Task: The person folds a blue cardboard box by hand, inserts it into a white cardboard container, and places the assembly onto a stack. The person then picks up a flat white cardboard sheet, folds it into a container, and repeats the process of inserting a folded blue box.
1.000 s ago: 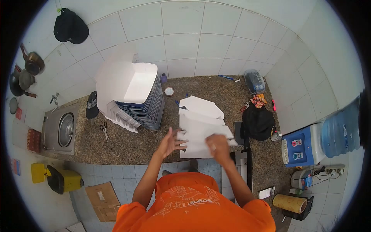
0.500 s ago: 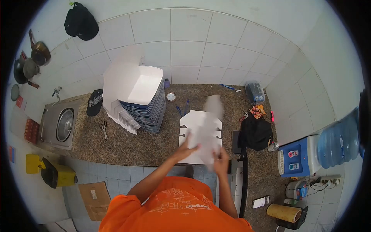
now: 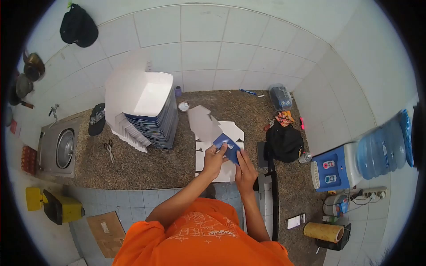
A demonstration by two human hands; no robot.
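A cardboard box blank (image 3: 205, 125), white on one side and blue-printed on the other, is between my two hands above the counter. My left hand (image 3: 214, 160) grips its near-left part, thumb on the blue face. My right hand (image 3: 246, 172) has its fingers closed on the near-right edge of the blue panel. Part of the held blank slants away to the far left, white side showing. Beneath it lies a flat white box blank (image 3: 232, 130) with notched edges, partly covered by my hands. A tall stack of folded boxes (image 3: 153, 128), white inside and blue outside, stands to the left.
Scissors (image 3: 108, 150) and a dark cap (image 3: 96, 119) lie left of the stack, near the metal sink (image 3: 49, 155). Beyond the blanks is a small round container (image 3: 183, 106). A black bag (image 3: 284, 142) and a water dispenser (image 3: 335, 166) are at right.
The blank in my hands has been turned, so its blue side now shows and its white end points far left. The whole view has shifted slightly.
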